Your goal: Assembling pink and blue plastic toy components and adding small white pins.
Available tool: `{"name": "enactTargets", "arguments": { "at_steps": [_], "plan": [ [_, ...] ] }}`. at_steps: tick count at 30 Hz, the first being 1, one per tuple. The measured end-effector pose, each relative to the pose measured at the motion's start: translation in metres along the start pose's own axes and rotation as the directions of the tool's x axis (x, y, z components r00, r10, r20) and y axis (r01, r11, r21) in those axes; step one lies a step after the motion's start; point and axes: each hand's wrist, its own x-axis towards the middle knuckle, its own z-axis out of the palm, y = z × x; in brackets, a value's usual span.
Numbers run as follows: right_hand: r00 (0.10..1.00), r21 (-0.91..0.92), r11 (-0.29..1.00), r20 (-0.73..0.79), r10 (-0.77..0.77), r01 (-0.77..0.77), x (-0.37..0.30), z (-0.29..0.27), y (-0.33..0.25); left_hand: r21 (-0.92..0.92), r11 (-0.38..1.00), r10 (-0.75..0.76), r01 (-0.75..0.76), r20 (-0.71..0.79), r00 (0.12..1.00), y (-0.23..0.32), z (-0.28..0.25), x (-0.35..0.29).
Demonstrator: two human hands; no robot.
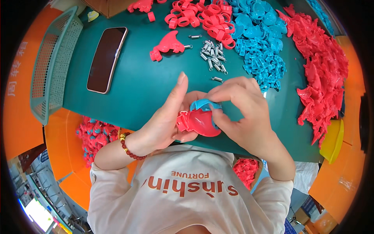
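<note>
My left hand [165, 121] cradles a red plastic toy part [203, 123], rounded and glossy, with a hinge-like end toward the palm. The left thumb is raised clear of it. Against the top of the red part lies a blue plastic piece [202, 104], pinched by my right hand [243, 113] between thumb and fingers. The blue and red pieces touch; whether they are joined I cannot tell. Beyond the hands, small metal springs [212, 54] lie in a loose heap, with a single spring [217, 79] close to the right fingers. A red dinosaur-shaped part [168, 45] rests further left.
Red rings [187, 15], blue pieces [261, 46] and a long heap of red parts [321, 66] cover the far and right table. A phone [106, 60] and a green basket [54, 64] are at left. Below the edge stands a box of red-and-blue pieces [95, 138].
</note>
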Motion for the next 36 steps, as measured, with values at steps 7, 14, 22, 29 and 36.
{"name": "enactTargets", "arguments": {
  "at_steps": [7,14,22,29,36],
  "plan": [
    [0.998,-0.028,0.998,0.000,-0.061,0.061,-0.001,0.002,-0.005,0.034,0.999,-0.032,0.038,-0.177,0.984,0.012,0.015,0.003],
    [0.989,-0.104,0.987,-0.071,-0.129,0.121,0.000,0.006,-0.007,0.070,0.994,-0.077,0.085,-0.109,0.991,0.013,0.011,0.005],
    [0.984,-0.149,0.975,-0.050,-0.172,0.163,0.000,0.007,-0.002,0.127,0.988,-0.072,0.093,-0.165,0.984,0.018,0.013,0.004],
    [0.981,-0.114,0.978,-0.070,-0.181,0.172,-0.002,0.006,0.000,0.054,0.994,-0.090,0.098,-0.131,0.987,0.016,0.010,0.002],
    [0.981,-0.059,0.980,0.045,-0.189,0.191,0.008,-0.002,0.006,0.082,0.992,-0.085,0.098,-0.147,0.985,0.018,0.012,0.004]
  ]
}}
